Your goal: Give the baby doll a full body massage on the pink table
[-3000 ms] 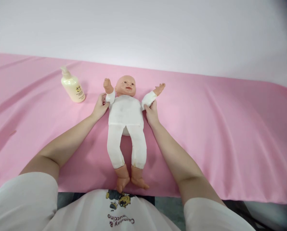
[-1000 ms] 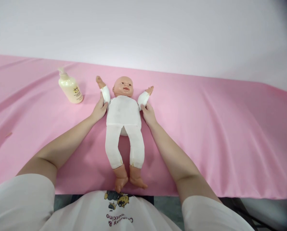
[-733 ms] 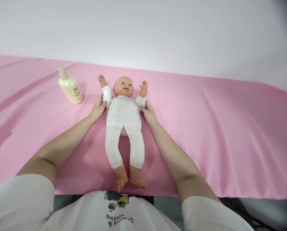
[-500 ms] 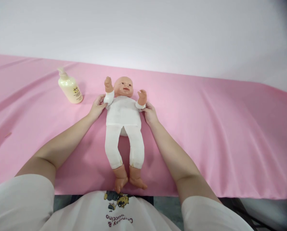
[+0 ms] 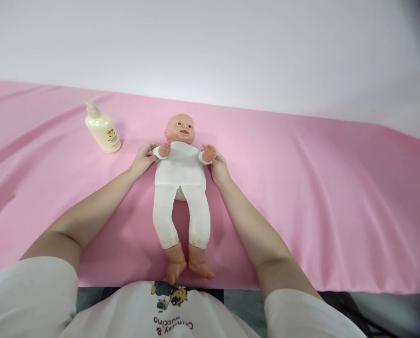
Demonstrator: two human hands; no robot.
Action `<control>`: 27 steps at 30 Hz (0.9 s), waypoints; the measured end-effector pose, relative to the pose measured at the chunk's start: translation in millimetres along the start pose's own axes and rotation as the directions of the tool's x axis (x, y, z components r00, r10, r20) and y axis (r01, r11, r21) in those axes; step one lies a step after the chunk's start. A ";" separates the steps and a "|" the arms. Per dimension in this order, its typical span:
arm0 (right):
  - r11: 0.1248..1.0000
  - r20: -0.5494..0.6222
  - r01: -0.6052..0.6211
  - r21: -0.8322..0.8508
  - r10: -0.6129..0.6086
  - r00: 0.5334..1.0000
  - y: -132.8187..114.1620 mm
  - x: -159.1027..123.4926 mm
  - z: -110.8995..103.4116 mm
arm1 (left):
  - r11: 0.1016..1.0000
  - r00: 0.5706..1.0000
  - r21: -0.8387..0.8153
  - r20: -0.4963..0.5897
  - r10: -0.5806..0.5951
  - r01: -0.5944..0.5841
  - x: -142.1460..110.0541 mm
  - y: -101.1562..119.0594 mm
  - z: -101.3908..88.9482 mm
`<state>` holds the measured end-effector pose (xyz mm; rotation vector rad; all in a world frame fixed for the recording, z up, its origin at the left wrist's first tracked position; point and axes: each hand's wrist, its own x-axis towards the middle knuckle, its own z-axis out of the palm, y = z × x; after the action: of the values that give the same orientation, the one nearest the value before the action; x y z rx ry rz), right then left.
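Head cam. Clock centred on doll's torso, 12 = far side, 6 = wearer.

Doll (image 5: 180,164): on its back on pink cloth (image 5: 301,211), mid-table, head at 12, bare feet at 6 nr front edge. White top + trousers. Its 2 arms bent, hands raised twd cam at approx. 10 & 2.

L hand (image 5: 143,158): at 9, pinching doll's sleeved arm from outer side, thumb nearest wearer. R hand (image 5: 220,169): at 3, closed on other sleeved arm; fingertips mostly hidden behind doll's hand, so exact finger placement unclear.

Pump bottle (image 5: 104,134): cream-coloured, standing at approx. 10, apart from L hand. Label w/ small yellow-&-dark figure; text too small to read.

Small reddish-brown mark (image 5: 11,197) on cloth at approx. 8-9, well apart from doll. White wall (image 5: 210,47) across 12. Wearer's shirt (image 5: 125,312), white w/ printed cartoon, at 6.
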<state>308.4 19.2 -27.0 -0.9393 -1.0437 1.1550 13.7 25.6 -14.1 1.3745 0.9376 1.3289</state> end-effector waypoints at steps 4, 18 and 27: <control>1.000 -0.018 -0.004 -0.014 0.004 1.000 1.7 3.0 -0.7 | 0.998 1.000 0.062 0.011 0.028 -0.029 1.5 -2.3 -1.6; 0.995 -0.008 -0.002 -0.103 0.001 1.000 9.7 0.9 -6.1 | 0.925 0.998 0.380 -0.059 -0.003 0.025 4.6 -11.1 -9.5; 0.994 0.040 0.014 -0.108 -0.010 0.999 1.7 -2.3 -5.6 | 0.970 1.000 0.243 0.007 0.023 -0.024 4.5 -5.5 -8.7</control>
<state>313.2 16.9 -30.5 -0.9975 -1.1515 1.1198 6.1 32.3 -18.8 1.5775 1.1133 1.2583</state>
